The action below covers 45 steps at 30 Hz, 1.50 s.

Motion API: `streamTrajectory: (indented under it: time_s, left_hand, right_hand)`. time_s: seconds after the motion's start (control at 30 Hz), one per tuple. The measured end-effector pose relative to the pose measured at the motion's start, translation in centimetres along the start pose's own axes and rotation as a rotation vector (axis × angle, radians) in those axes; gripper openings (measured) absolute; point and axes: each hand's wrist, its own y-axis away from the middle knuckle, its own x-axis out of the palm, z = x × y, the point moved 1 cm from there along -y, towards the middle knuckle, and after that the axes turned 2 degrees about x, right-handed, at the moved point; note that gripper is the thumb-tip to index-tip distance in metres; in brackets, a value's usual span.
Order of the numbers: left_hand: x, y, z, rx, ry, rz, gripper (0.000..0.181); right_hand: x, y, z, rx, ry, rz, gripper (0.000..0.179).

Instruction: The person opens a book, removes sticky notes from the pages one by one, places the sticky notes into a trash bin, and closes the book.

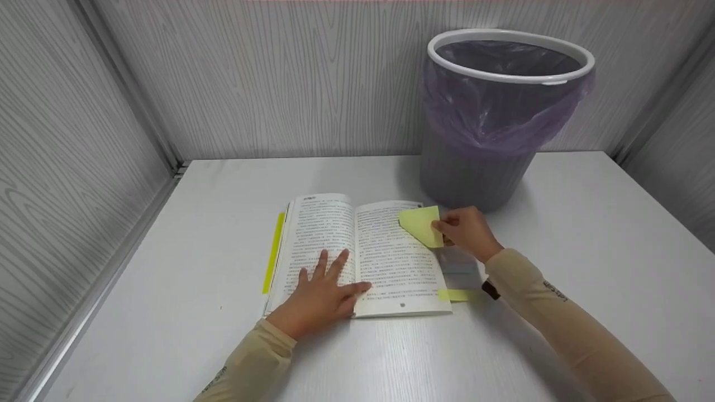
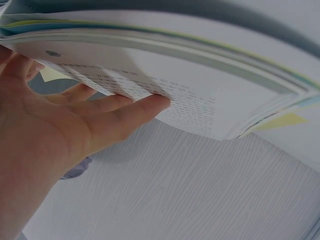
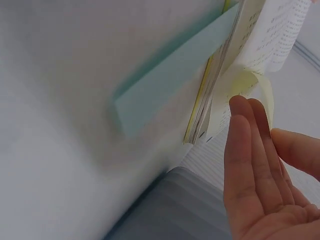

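Observation:
An open book (image 1: 321, 234) with printed pages lies on the table. My left hand (image 1: 323, 296) rests across its lower middle, fingers spread and straight on the left page, thumb reaching over to the right page; the left wrist view shows these fingers (image 2: 125, 117) against the print. At the upper right of the right page, my right hand (image 1: 466, 229) pinches the edge of a pale yellow sticky note (image 1: 419, 223) between thumb and fingers. In the right wrist view the note (image 3: 267, 95) curves up, its far part against the page.
A grey bin (image 1: 475, 173) with a purple liner bag (image 1: 491, 120) stands behind the book to the right. A yellow strip (image 1: 461, 295) sticks out at the book's lower right, a brighter one (image 1: 273, 254) at its left. A blue-green tab (image 3: 175, 75) juts from the right side.

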Motion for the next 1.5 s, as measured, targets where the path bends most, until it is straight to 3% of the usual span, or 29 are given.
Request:
streamTrajectory:
  time_s: [0.5, 1.03, 1.5]
  left_hand:
    - [0.0, -0.2, -0.2, 0.011, -0.006, -0.008, 0.036]
    - [-0.1, -0.1, -0.3, 0.032, 0.004, -0.040, 0.035]
    - [-0.1, 0.1, 0.0, 0.021, 0.017, -0.030, 0.035]
  right_hand:
    - [-0.9, 0.1, -0.9, 0.018, -0.054, -0.027, 0.020]
    - [-1.6, 0.1, -2.1, -0.040, -0.093, -0.063, 0.022]
    - [-2.2, 0.4, -1.5, -0.023, -0.142, -0.108, 0.027]
